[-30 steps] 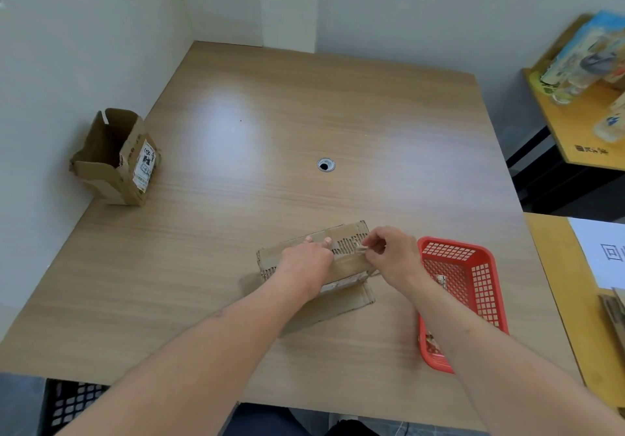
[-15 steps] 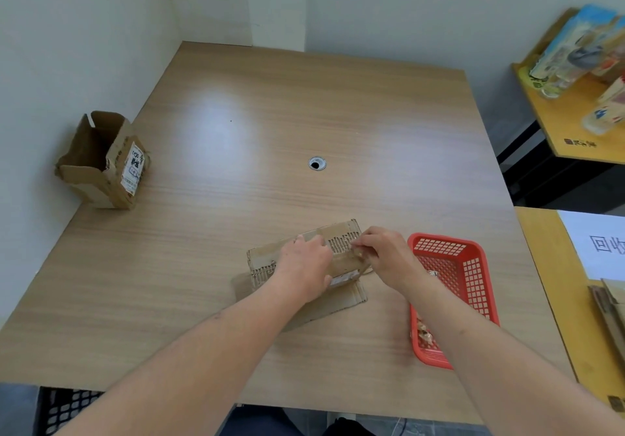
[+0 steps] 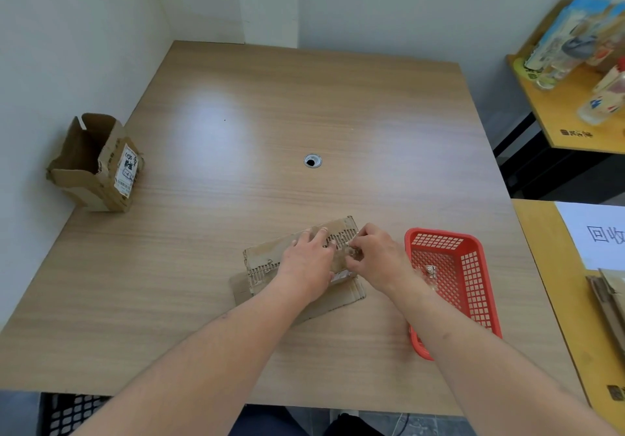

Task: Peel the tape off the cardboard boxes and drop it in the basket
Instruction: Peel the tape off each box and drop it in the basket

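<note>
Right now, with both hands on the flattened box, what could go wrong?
The right hand pinches tape on the flattened box, whose top layer already looks torn; it may rip further. The left hand only presses, so the box might slide. The red basket sits close and could get bumped.

White paper sheet point(image 3: 602, 232) reads "回收".

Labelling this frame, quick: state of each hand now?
Left hand: open, pressing the flattened cardboard box down.
Right hand: pinching tape at the box's right end.
</note>
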A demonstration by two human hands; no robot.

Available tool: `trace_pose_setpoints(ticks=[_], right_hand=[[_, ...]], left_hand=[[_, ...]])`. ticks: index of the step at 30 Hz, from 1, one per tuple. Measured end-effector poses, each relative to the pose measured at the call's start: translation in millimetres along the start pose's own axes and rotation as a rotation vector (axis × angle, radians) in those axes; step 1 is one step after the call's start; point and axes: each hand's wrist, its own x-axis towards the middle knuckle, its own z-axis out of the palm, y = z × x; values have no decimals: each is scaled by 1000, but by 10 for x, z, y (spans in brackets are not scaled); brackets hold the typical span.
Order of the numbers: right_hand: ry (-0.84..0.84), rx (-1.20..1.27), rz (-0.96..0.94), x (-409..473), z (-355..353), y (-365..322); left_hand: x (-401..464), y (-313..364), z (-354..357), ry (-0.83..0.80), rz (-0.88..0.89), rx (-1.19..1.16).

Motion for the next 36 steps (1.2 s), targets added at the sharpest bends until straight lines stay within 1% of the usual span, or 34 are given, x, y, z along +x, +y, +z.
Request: trace_pose_setpoints(ticks=[1, 3, 6, 8, 10, 13, 16, 19, 22, 25, 28, 30, 33, 36], right_hand=[[14, 16, -4, -6, 13, 12], [82, 145, 49, 1, 30, 51], [210, 393, 312, 32, 32, 125], [254, 625, 518, 45, 68, 185], [271, 859, 648, 43, 106, 214], [277, 1000, 710, 51, 131, 245], [306, 1130, 720, 66, 140, 268], [298, 1124, 694, 59, 132, 293], [330, 1099, 692, 62, 96, 308], [344, 968, 612, 78, 20, 292], [249, 824, 461, 78, -55, 243], [199, 794, 413, 77, -54, 225], [162, 773, 401, 77, 6, 213], [133, 827, 461, 108, 67, 237]], left_hand=[[3, 4, -4, -2, -2, 4], [8, 3, -13, -3, -4, 6], [14, -4, -34, -18, -4, -1], [21, -5, -55, -33, -3, 7], [28, -5, -71, -40, -3, 16], [40, -1, -88, -52, 1, 11], [39, -14, -101, -57, 7, 5], [46, -19, -105, -54, 10, -3], [70, 1, -108, -62, -5, -33], [87, 21, -99, -71, -9, -37], [102, 22, -89, -80, -9, -34], [106, 27, -96, -81, -17, -46], [102, 37, -102, -86, -20, -54], [104, 58, -119, -101, -30, -58]])
